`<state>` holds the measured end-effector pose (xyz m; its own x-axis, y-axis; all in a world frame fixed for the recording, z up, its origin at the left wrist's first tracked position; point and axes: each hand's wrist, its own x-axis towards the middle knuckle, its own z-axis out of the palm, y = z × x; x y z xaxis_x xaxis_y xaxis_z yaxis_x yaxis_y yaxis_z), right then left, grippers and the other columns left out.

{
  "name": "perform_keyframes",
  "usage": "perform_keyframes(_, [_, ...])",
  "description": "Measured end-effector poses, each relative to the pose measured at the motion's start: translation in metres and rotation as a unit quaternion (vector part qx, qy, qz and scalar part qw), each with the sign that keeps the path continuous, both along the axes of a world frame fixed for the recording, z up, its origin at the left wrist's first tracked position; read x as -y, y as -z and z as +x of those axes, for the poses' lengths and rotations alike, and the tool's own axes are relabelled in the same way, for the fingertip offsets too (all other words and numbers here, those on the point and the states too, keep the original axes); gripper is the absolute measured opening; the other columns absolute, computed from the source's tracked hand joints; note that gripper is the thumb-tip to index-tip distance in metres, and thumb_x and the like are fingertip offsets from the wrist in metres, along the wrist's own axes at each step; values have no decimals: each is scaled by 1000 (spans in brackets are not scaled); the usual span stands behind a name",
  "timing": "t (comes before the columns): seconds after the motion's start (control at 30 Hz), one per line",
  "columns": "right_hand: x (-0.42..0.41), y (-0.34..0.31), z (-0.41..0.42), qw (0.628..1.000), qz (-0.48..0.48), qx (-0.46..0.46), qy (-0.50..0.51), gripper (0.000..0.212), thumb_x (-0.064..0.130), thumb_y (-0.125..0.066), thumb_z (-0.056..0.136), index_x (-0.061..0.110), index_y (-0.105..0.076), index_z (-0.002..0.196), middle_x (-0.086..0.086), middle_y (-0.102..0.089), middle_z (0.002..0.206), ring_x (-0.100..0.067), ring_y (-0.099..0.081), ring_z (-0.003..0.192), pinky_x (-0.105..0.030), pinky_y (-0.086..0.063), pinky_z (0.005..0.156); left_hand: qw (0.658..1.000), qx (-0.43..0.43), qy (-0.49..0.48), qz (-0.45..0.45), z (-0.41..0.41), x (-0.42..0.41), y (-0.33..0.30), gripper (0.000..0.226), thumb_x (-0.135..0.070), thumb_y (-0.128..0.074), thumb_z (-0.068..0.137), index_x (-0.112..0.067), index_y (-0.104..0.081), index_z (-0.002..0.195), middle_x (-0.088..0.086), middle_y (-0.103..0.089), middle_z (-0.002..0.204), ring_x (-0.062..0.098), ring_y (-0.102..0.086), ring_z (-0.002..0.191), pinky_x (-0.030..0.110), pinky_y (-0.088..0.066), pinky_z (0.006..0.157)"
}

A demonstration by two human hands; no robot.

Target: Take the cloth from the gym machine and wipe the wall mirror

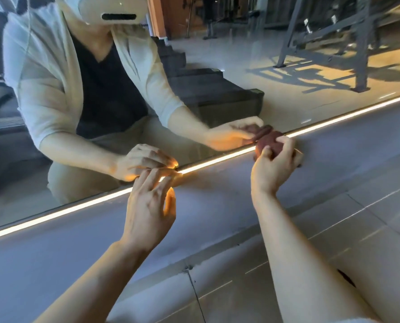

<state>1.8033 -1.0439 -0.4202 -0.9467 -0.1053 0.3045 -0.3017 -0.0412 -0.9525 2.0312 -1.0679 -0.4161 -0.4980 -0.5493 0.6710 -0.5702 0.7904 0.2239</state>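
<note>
Gripped in the person's right hand (273,164), a bunched reddish-brown cloth (270,142) is pressed against the bottom edge of the wall mirror (217,54), right where the glass meets a glowing light strip (77,207) that runs along its base. Fingers and thumb curl tightly round the wad, so only a rounded lump of fabric shows above the knuckles, with a little more poking out on the far side of the hand. Further along the strip, the left hand (151,206) holds nothing: its fingers are spread and nearly straight, the fingertips (145,174) reaching up to the mirror's lower edge, though whether they actually touch the glass cannot be told. Warm light from the strip colours the thumb and the fingertips orange. Both bare forearms reach in from the bottom of the view, well apart from each other. Below the strip, a grey ledge (217,206) slopes down to a tiled floor (369,217). Reflected in the mirror are the person's light cardigan over a dark top, the two hands and the cloth, a row of dark stepped blocks (208,89), and the grey metal frame of a gym machine (362,43) standing on a sunlit floor with hard shadows.
</note>
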Motion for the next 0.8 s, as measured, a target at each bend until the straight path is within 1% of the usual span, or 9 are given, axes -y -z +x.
perform_keyframes(0.1, [4, 14, 53, 994, -6, -85, -66, 23, -2, -54, 81, 6, -65, 100, -12, -44, 116, -32, -54, 105, -6, -37, 86, 1000, 4, 3, -9, 0, 3, 0, 41, 18, -68, 70, -3, -72, 105, 15, -65, 110, 30, -54, 96, 43, -51, 74])
perform_keyframes(0.2, [-9, 24, 112, 967, 10, -165, -195, 11, 3, -58, 83, 12, -62, 88, -2, -44, 108, -10, -54, 95, 1, -35, 78, 1000, 8, -4, -13, 1, 1, 2, 43, 21, -65, 67, -3, -72, 102, 15, -65, 108, 30, -53, 94, 43, -50, 72])
perform_keyframes(0.3, [-15, 13, 96, 984, -34, -87, -151, 15, 1, -57, 87, 15, -60, 89, 0, -46, 107, 9, -48, 89, 4, -33, 72, 1000, 7, -5, -10, 7, -4, 4, 45, 23, -63, 68, -4, -73, 103, 14, -65, 109, 31, -56, 97, 42, -51, 77])
perform_keyframes(0.37, [-15, 4, 69, 996, -53, 19, -66, 19, -2, -57, 92, 9, -62, 107, -14, -46, 123, 0, -46, 95, 7, -30, 71, 1000, 7, 0, -8, 15, -6, 5, 47, 23, -62, 68, -5, -74, 105, 13, -66, 110, 30, -57, 100, 39, -50, 81])
perform_keyframes(0.43, [-14, 7, 64, 998, -27, 38, -53, 28, -4, -60, 93, 6, -60, 119, -18, -42, 129, -14, -47, 105, 8, -30, 72, 1000, 10, 2, -7, 26, -8, 4, 48, 22, -63, 67, -4, -73, 105, 12, -66, 109, 28, -56, 100, 38, -50, 81])
perform_keyframes(0.53, [-17, 21, 110, 984, 5, -59, -169, 29, -8, -67, 85, 9, -63, 109, -9, -42, 121, -12, -52, 99, 5, -36, 76, 1000, 7, -22, -9, 44, -7, 2, 47, 24, -63, 67, -4, -73, 103, 13, -66, 108, 27, -54, 99, 37, -48, 79])
perform_keyframes(0.63, [-26, 34, 166, 939, 65, -108, -322, 29, -7, -67, 83, 19, -66, 97, 3, -44, 108, -1, -53, 94, -1, -39, 78, 998, -12, -64, 2, 59, -6, -4, 46, 22, -62, 69, -4, -72, 106, 14, -66, 110, 33, -57, 96, 38, -46, 81])
perform_keyframes(0.73, [-28, 23, 165, 975, 8, -92, -204, 31, -7, -67, 84, 14, -66, 107, -4, -47, 113, 2, -49, 91, 2, -34, 80, 995, -26, -92, 26, 71, -2, -16, 46, 18, -63, 71, -4, -72, 110, 14, -67, 111, 37, -59, 96, 43, -50, 83])
perform_keyframes(0.8, [-20, 1, 145, 993, -43, -48, -101, 37, -6, -65, 88, 6, -60, 122, -17, -44, 126, -16, -51, 104, 4, -33, 80, 993, -30, -106, 44, 83, -2, -22, 45, 17, -64, 72, -4, -72, 111, 14, -68, 110, 35, -60, 97, 42, -51, 85])
